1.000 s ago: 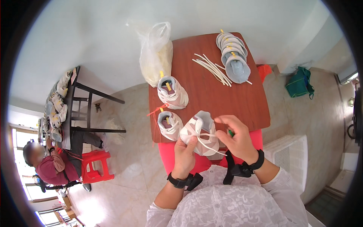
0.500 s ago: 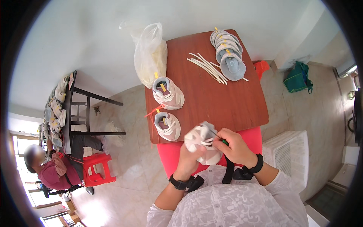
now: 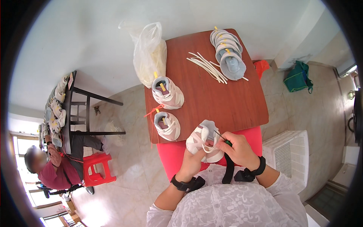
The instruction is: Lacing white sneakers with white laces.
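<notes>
My left hand [image 3: 191,163] grips a white and pale pink shoe upper [image 3: 195,137] just above my lap, fingers closed on its near left side. A white lace [image 3: 208,151] makes a loose loop over its front. Against the upper's right side, my right hand [image 3: 239,149] is closed around a thin-shafted hand tool [image 3: 228,142] with a green handle. Its slim metal shaft points up and left toward the upper's opening; the tip's shape is too small to tell. Whether the right fingers also pinch the lace is unclear.
Two laced uppers [image 3: 168,93] stand along the brown table's [image 3: 211,108] left edge, one with red string. White laces [image 3: 208,67] lie near a row of nested uppers [image 3: 232,68]. A plastic bag [image 3: 150,56] is back left, a white basket [image 3: 287,159] right. Another person [image 3: 60,170] sits left.
My right hand and the tool have shifted slightly right, off the upper's front. The upper has turned a little, showing more of its opening, and a lace loop now stands out.
</notes>
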Tool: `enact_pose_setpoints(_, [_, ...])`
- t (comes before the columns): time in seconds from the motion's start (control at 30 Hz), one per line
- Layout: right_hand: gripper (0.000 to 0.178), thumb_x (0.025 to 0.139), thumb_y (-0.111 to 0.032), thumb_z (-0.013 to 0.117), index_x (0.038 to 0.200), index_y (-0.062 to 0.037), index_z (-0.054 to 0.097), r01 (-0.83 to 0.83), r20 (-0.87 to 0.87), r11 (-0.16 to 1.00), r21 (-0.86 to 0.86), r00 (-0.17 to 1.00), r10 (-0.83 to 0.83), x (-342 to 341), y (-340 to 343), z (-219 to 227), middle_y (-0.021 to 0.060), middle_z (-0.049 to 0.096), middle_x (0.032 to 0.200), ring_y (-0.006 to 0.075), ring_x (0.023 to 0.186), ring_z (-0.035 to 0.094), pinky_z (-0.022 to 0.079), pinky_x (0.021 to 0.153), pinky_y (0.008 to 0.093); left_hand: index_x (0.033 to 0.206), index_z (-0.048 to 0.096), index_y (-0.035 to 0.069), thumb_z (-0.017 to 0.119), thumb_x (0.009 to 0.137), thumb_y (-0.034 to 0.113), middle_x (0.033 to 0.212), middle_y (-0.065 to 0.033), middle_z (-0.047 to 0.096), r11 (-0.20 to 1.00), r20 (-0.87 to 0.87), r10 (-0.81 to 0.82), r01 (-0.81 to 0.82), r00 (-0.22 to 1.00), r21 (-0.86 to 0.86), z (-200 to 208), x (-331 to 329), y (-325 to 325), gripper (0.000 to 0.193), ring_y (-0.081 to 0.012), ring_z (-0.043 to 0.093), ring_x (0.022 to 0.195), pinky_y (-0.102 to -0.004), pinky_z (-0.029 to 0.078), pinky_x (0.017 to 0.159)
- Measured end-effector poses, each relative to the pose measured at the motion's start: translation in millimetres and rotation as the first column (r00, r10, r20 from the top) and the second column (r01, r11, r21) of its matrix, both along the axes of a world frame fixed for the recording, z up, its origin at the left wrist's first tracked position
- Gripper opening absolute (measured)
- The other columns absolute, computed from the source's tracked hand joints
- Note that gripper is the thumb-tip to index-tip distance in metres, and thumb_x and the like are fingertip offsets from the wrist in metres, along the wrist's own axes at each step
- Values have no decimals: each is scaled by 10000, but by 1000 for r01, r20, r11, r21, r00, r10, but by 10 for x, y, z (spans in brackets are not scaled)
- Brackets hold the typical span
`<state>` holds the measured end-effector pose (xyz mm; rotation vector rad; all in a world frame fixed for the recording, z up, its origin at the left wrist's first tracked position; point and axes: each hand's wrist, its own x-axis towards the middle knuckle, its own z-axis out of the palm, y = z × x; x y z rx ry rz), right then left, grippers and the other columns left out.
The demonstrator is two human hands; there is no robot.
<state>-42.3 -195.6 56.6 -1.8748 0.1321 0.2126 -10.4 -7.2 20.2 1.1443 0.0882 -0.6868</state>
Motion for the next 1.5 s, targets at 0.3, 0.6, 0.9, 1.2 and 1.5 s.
enact_pose_setpoints(0.3, [90, 833, -65, 663, 899, -8, 642, 127, 398, 983, -132, 915, -65, -248, 138, 18, 121, 629, 824, 258, 674, 606, 480, 610, 339, 1083, 550, 26, 592, 803, -67, 1012, -47, 596, 989, -40, 150, -150, 988, 10, 58, 4, -132, 298, -133, 590, 930, -297, 501, 814])
enact_pose_setpoints(0.6, [107, 827, -96, 683, 906, -26, 665, 58, 296, 997, -53, 954, -39, -225, 190, -144, 99, 590, 779, 257, 648, 572, 446, 574, 350, 1041, 549, 34, 693, 794, -16, 986, -34, 604, 994, 42, 111, -110, 993, -25, -159, -16, -21, 291, -115, 596, 869, -271, 513, 753])
enact_pose_setpoints(0.9, [105, 818, -78, 698, 888, -11, 656, 227, 144, 969, 98, 960, -239, -126, 199, -143, 81, 618, 780, 170, 667, 572, 426, 588, 280, 1038, 569, 37, 717, 810, 34, 992, -26, 610, 996, 23, 86, -85, 996, -16, -22, -80, -128, 272, -113, 593, 914, -271, 507, 785])
enact_pose_setpoints(1.2, [79, 832, -47, 669, 883, 8, 643, 232, 205, 960, 155, 943, -261, -150, 264, -206, 92, 631, 789, 128, 673, 579, 439, 583, 272, 917, 515, 55, 746, 773, 4, 933, -21, 599, 977, 217, 84, -123, 972, 173, -46, -46, -173, 278, -99, 577, 879, -259, 498, 752])
enact_pose_setpoints(1.5, [89, 833, -46, 661, 873, 13, 609, 262, 182, 954, 144, 941, -285, -172, 268, -197, 92, 606, 769, 125, 645, 546, 421, 569, 262, 1025, 564, 45, 743, 758, -20, 936, -12, 609, 988, 196, 97, -119, 976, 101, -23, -51, -170, 328, -92, 579, 848, -249, 502, 706])
